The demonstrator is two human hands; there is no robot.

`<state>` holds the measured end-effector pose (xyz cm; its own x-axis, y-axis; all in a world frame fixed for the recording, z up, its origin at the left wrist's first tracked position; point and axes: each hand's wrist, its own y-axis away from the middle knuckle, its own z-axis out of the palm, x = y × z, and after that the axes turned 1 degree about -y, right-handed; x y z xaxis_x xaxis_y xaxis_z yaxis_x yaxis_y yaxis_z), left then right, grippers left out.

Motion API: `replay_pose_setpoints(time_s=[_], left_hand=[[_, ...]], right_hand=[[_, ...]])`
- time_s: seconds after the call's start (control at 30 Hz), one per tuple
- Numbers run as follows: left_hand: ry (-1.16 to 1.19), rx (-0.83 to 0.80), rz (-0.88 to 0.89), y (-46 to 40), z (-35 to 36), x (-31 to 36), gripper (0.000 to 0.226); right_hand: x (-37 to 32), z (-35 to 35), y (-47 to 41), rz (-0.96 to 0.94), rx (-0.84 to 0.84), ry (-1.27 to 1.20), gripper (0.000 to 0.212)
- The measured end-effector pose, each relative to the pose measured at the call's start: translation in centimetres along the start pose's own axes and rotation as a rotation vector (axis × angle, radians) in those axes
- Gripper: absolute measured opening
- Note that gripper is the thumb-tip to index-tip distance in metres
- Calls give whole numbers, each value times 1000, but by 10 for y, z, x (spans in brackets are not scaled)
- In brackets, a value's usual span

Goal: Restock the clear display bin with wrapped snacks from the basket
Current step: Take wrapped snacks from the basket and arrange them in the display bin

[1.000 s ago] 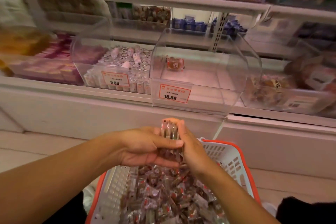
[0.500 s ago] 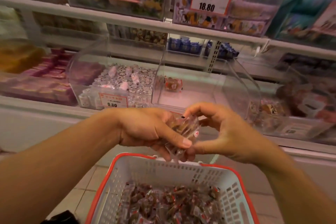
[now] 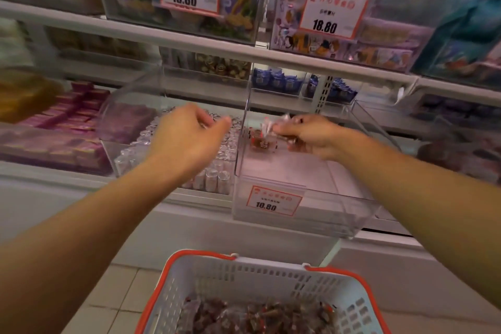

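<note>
The clear display bin (image 3: 325, 214) with a 10.80 price tag sits on the lower shelf, with one red-brown wrapped snack (image 3: 261, 143) lying at its back. My right hand (image 3: 314, 137) is inside the bin's open top and grips a small bunch of wrapped snacks (image 3: 271, 125), whose clear wrapper ends stick out to the left. My left hand (image 3: 189, 134) hovers left of the bin over the neighbouring bin, its fingers loosely curled and holding nothing. The white basket with an orange rim (image 3: 200, 256) stands below me, holding several more wrapped snacks (image 3: 257, 314).
Left of the target bin is a clear bin of silver-wrapped sweets (image 3: 217, 179). Pink boxes (image 3: 54, 141) fill the far left. The shelf above (image 3: 244, 54) carries bins tagged 13.80 and 18.80. A further clear bin (image 3: 461, 154) stands to the right.
Both hands rose from over the basket to the shelf and separated. The right hand carried the snacks into the clear bin; the left hand let go and moved left.
</note>
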<state>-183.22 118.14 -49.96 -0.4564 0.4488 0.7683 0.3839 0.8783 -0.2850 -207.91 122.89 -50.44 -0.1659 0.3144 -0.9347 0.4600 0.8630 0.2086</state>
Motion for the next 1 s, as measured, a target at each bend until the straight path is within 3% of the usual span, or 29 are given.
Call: replay_pose_setpoints(time_s=[0.07,0.13,0.23,0.33,0.5,0.63,0.73,0.9,1.0], left_hand=[[-209,-188,71,4,11,-9,60],[-303,-264,102,7,24,-14,60],[-364,-268,151,5,38,-16,42],[-457,-243,193,1,43,-15,28],[-475,-232,217,-1,45,-17,26],[-484,-229,244,-1,46,-21,27],[-446,-248,229,-1,47,-22,27],[-428,-258,213,0,47,-20,28],[-404,-263,204,1,45,-18,28]], right_hand=[[15,8,-26,131,33,41,27],[28,20,-43,163,68,22,28],[42,34,-59,72,91,67,32],[48,34,-65,-14,112,415,36],[50,22,-69,6,168,738,60],[57,17,-69,61,227,726,83],[56,27,-73,85,224,719,61],[48,58,-84,113,286,494,16],[47,64,-86,123,316,472,13]])
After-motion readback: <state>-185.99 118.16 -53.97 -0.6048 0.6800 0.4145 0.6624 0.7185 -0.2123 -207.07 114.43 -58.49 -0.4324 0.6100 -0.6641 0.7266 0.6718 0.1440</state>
